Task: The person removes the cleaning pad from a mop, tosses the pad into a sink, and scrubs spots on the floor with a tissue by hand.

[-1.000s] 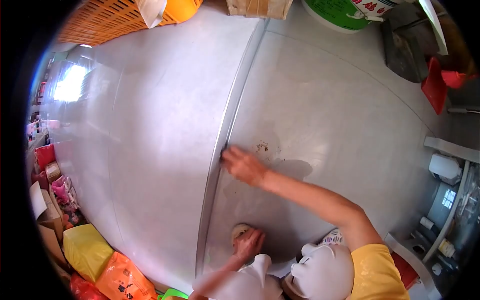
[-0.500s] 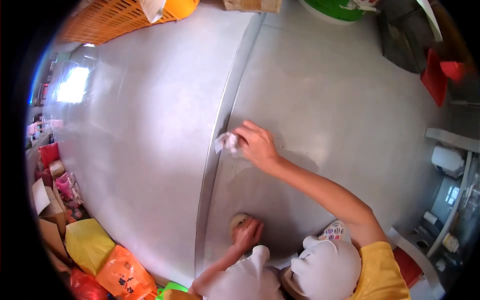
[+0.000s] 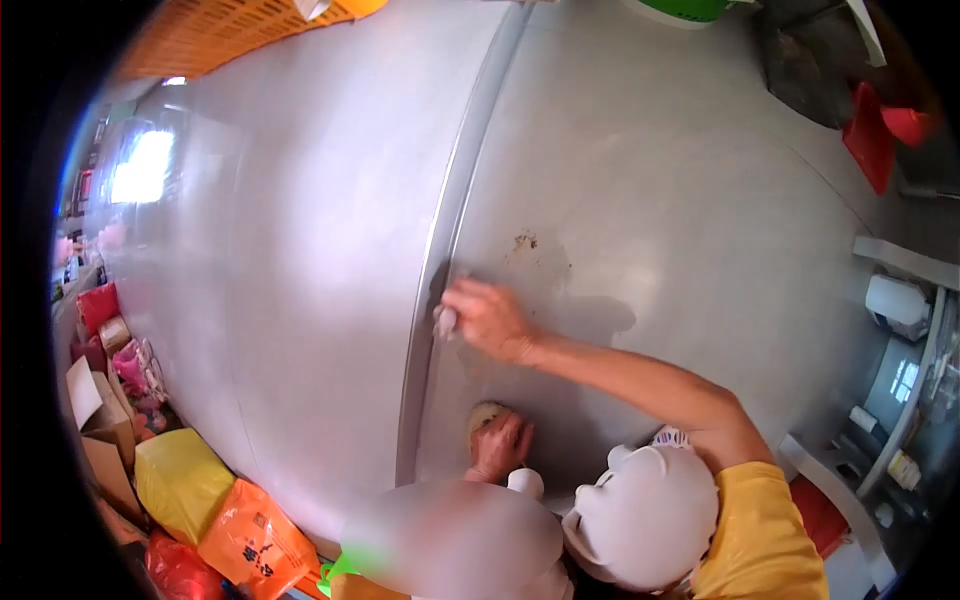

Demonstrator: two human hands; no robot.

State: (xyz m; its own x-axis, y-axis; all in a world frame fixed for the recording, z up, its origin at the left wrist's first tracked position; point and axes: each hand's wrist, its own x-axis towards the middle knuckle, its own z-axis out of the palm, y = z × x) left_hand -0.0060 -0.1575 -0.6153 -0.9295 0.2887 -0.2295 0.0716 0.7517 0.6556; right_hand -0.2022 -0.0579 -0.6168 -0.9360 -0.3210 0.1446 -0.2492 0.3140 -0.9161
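Note:
My right hand (image 3: 487, 318) is closed on a crumpled whitish wipe (image 3: 446, 320), held at the raised strip (image 3: 428, 310) that runs along the grey floor (image 3: 640, 200). Brown specks (image 3: 524, 241) and a damp-looking patch lie just beyond that hand. Nearer my body, my left hand (image 3: 497, 447) is bent over a round beige object (image 3: 486, 414) on the floor. Most of that object is hidden under the fingers. Two pale rounded shapes, one of them smooth and cap-like (image 3: 645, 515), show below the hands.
An orange basket (image 3: 240, 35) and a green tub (image 3: 685, 8) stand at the far side. A red dustpan (image 3: 868, 140) is at the right, above a shelf with a white container (image 3: 897, 307). Yellow (image 3: 182, 485) and orange (image 3: 258, 538) bags lie lower left beside open cardboard boxes (image 3: 110, 425).
My right hand has come back down onto the strip with the wipe, after being lifted a little to the right. My left hand stays at the round object. The view has shifted slightly.

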